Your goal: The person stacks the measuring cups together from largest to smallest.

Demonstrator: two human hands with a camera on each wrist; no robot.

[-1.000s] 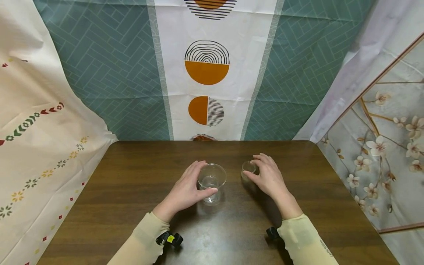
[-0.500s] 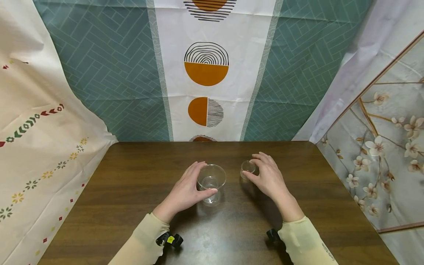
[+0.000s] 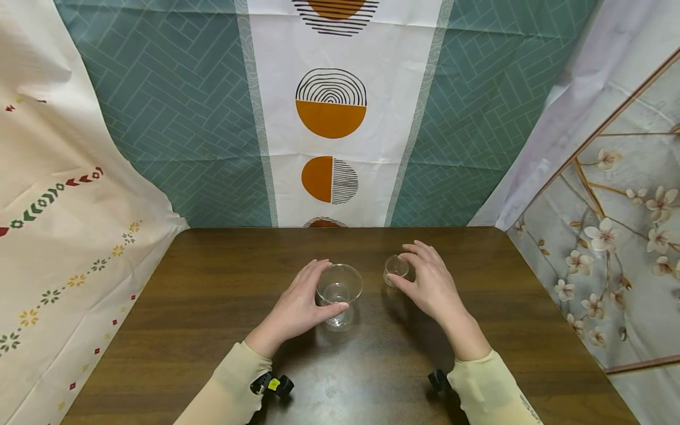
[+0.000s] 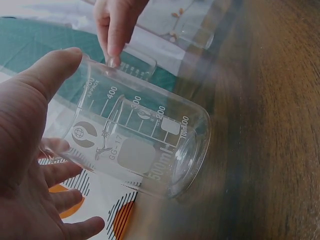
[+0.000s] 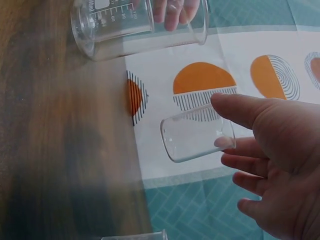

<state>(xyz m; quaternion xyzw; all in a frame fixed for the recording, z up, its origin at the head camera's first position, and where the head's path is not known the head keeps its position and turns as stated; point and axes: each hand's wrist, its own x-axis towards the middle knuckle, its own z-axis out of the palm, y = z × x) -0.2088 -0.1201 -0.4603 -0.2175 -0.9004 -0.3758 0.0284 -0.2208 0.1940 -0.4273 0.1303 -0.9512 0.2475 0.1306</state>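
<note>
A large clear 500 mL glass beaker point(image 4: 135, 172) stands upright on the table, with a smaller beaker point(image 4: 150, 120) inside it. My left hand point(image 3: 297, 304) holds the large one near its rim, thumb at the front and index finger behind. To the right, my right hand point(image 3: 430, 280) pinches a small clear beaker point(image 5: 195, 135) by its rim between thumb and index finger. That beaker is upright and appears slightly raised from the tabletop. The other right fingers extend loosely. White markings show on both beakers at the left hand.
Another clear glass vessel point(image 4: 197, 35) shows beyond my right hand in the left wrist view; the head view does not show it. The brown wooden table point(image 3: 212, 265) ends at a patterned cloth backdrop point(image 3: 212, 118). More cloth hangs at both sides.
My right hand has shifted slightly left and away from me with the small beaker. My left hand and the large beaker have stayed in place.
</note>
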